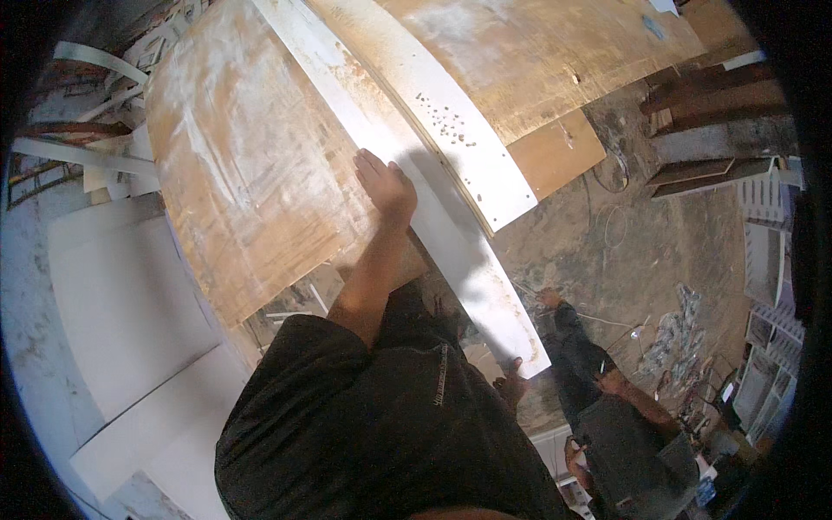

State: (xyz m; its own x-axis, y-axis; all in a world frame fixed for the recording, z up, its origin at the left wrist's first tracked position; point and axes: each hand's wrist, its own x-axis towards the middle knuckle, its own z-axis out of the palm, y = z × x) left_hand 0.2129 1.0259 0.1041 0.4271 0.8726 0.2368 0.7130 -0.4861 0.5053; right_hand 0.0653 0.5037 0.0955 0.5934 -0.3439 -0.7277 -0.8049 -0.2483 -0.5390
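Observation:
A long white board (477,282) with sawdust on it slants from the top of the view toward my body. My left hand (386,189) lies along its left edge, fingers stretched out. At the near end, my right hand (511,384) grips the corner, its thumb on top; the other fingers are mostly hidden. Beside this board, on its right, is a second white strip (498,169) with a raw wood edge. Small dark pieces (446,121) are scattered over that strip, too small to name.
Worn plywood sheets (260,173) support the boards. White panels (130,303) stand at the left. A person in dark clothes (624,442) is low down at the near right. Debris (680,329) and a thin cable (598,321) lie on the floor; white slatted pieces (763,195) line the right.

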